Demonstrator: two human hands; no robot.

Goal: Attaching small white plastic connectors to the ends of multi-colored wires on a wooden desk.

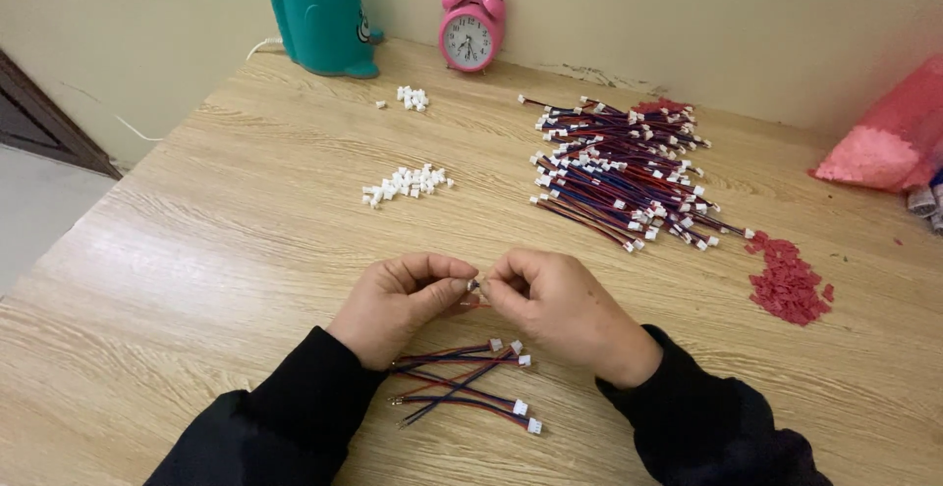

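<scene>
left hand (398,304) + right hand (560,309): fingertips pinched together on small connector piece (473,285) above counter (196,280) | short wire bundle (462,383) below wrists | teal holder (322,17), pink item inside | pink bag (889,137) of pink bits, far right

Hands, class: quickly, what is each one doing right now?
Left hand: closed, pinching a small connector.
Right hand: closed, pinching the same connector from the other side.

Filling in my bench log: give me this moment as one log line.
left hand: pinching small connector | right hand: pinching same | finished leads: below hands | wire pile: far right | white housings: ahead
</scene>
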